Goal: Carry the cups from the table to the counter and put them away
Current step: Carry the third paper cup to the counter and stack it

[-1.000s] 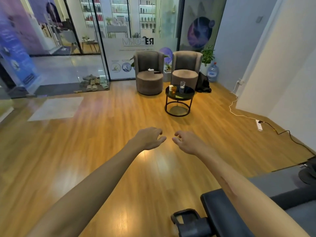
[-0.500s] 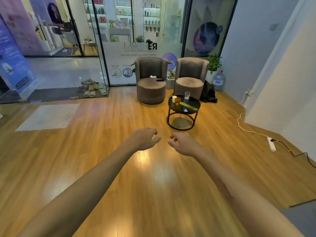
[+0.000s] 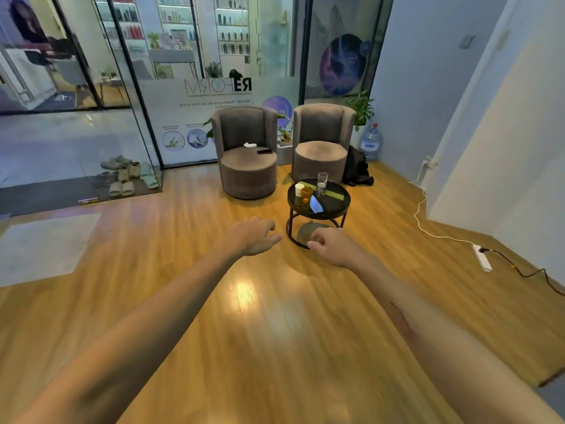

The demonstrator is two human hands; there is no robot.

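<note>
A small round black table (image 3: 333, 209) stands ahead on the wooden floor. On it are a white cup (image 3: 299, 189), an amber glass cup (image 3: 306, 194) beside it, and a tall clear glass (image 3: 322, 180) further back. My left hand (image 3: 256, 236) and my right hand (image 3: 331, 246) are stretched out in front of me, short of the table. Both hold nothing, with fingers loosely curled. The right hand overlaps the table's lower ring in the view.
Two grey round armchairs (image 3: 248, 154) (image 3: 321, 145) stand behind the table, against a glass wall. A black bag (image 3: 356, 171) and a water jug (image 3: 371, 142) sit at the right. A white cable and power strip (image 3: 482, 261) lie on the floor at the right wall.
The table and chairs have grown larger and nearer in view. The dark furniture at the lower right has dropped out of sight. Both hands stay held out, empty.
</note>
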